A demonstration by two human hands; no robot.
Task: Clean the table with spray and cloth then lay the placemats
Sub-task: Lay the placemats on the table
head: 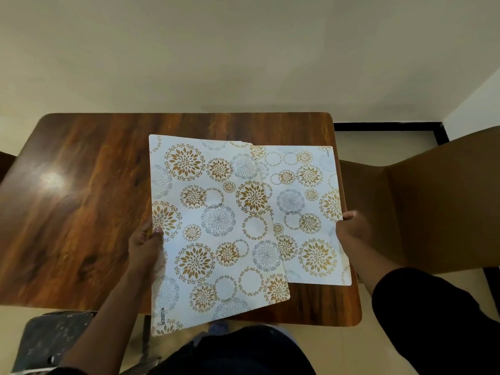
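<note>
From the head camera, the left hand (146,246) pinches the left edge of the upper placemat (216,228), thumb on top and fingers curled beneath, so that the sheet tilts up and its near corner overhangs the tabletop (81,185). The right hand (351,226) grips the right edge of the lower placemat (305,212), which seems to lie flat just left of that hand, partly tucked under the upper one. Holding each mat by an outer edge looks like a way to pull the pair apart for laying. No spray or cloth is in sight. A brown chair (433,198) stands beyond the right hand.
</note>
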